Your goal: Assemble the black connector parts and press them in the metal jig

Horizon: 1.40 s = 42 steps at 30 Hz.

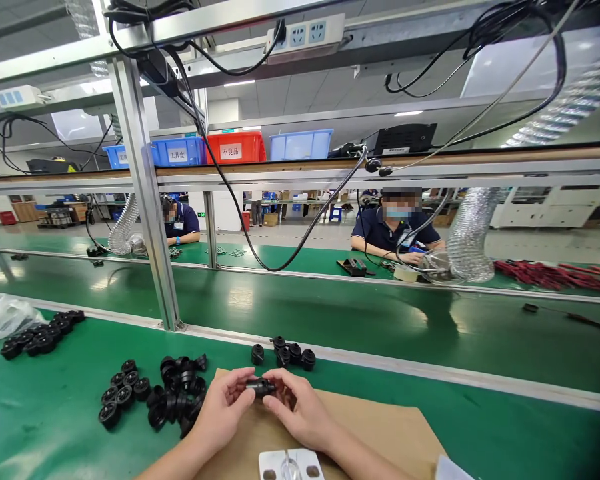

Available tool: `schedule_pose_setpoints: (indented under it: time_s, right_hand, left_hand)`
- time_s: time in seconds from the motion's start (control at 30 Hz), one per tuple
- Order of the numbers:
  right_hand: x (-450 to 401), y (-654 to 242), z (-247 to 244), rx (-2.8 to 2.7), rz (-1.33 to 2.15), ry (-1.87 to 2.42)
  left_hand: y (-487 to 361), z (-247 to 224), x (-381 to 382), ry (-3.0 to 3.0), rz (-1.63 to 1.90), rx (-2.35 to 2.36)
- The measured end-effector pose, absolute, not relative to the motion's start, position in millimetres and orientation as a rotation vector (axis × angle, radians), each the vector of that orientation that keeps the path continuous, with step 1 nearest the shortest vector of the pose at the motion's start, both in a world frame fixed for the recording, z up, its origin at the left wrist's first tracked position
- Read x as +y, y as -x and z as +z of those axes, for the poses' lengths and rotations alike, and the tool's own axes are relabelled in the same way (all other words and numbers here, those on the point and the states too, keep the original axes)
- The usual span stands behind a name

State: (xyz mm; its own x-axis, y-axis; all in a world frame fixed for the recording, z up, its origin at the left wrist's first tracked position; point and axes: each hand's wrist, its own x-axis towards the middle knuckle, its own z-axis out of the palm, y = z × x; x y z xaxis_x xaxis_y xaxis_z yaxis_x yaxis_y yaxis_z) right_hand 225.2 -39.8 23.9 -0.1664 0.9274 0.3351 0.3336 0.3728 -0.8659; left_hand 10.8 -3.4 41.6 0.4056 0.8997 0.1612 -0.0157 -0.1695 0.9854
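Note:
A small black cylindrical part [260,387] is held level between my two hands, over a brown cardboard sheet [375,427]. The fingers and thumb of my left hand [227,408] close on its left end. My right hand [300,410] grips its right end between thumb and fingers. Below the hands, at the bottom edge, lies a white plate with holes [291,465]. Left of my left hand is a heap of black parts [180,393], with several round black parts [124,395] beside it. Several black caps [283,354] stand beyond my hands.
More black round parts [43,337] and a clear plastic bag [7,317] lie far left. A metal post [147,200] rises from the bench edge. Two people [397,230] sit across the green belt [305,313]. Black cables hang down ahead.

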Motion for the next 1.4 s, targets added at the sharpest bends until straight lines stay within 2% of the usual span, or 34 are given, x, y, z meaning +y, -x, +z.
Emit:
schedule_pose_setpoints:
  time_s: [0.27,0.6,0.9,1.03,1.17,1.3,1.4]
  right_hand:
    - [-38.4,-226.5,20.1,-1.682,0.779,1.115]
    - [-38.4,-219.5,20.0,-1.629,0.772,1.160]
    - [-19.1,-243.3,8.2,-1.704,0.261,1.457]
    - [-11.0,-243.2,2.1,-1.769,0.238,1.553]
    - [-11.6,-241.7,-0.9,-1.782,0.285,1.561]
    - [-18.5,-232.9,6.1,-1.879,0.312,1.447]
    - [-19.4,-209.1,23.1,-2.077,0.282,1.319]
  left_hand:
    - [-8.0,37.9,-4.3,-1.595,0.962,0.860]
    - [-10.8,36.8,-11.1,-2.119,1.030,0.921]
    - [1.2,71.3,-12.9,-2.535,0.661,1.073]
    - [25.3,106.7,8.4,-2.610,0.478,1.340]
    - [90.1,134.0,43.7,-2.457,0.421,1.824]
    - [160.4,137.0,69.0,-2.086,0.295,2.302]
    - [187.7,129.1,83.0,-1.874,0.207,2.382]
